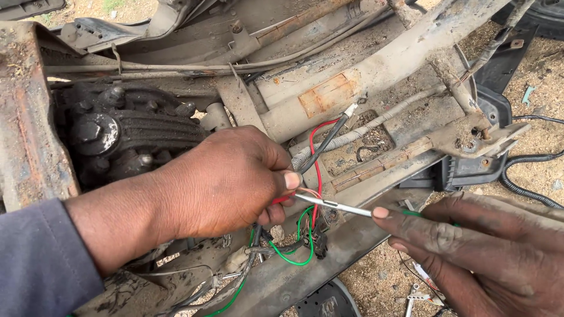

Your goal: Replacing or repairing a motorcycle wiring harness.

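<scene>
- The right hand [487, 258], grimy and nearest the camera, pinches a thin tool with a green handle; its bare metal shaft [335, 205] sticks out past the thumb and points left. The fingers are closed on the handle, most of which is hidden in the hand.
- The tool looks light and stiff; a grip far back on the handle gives reach but less steadiness at the tip.
- The left hand [226, 182] comes in from the left in a grey sleeve [41, 264]. Its thumb and fingers are closed on a red wire [317, 170], held just where the shaft's tip meets it.
- The wire looks thin, soft and light. It probably bends at a touch and would slip from a loose pinch, so a hold close to the worked end, as here, suits it. The strands at a stripped end are likely fragile.
- Just below the hands, a green wire [305, 258] loops down to a small black connector [320, 243].
- A black wire [332, 138] with a pale tip rises just behind the red one.
- Farther back lie the rusty frame [376, 70], a dirty black engine block [117, 135] on the left, and sandy ground [540, 70] on the right.
</scene>
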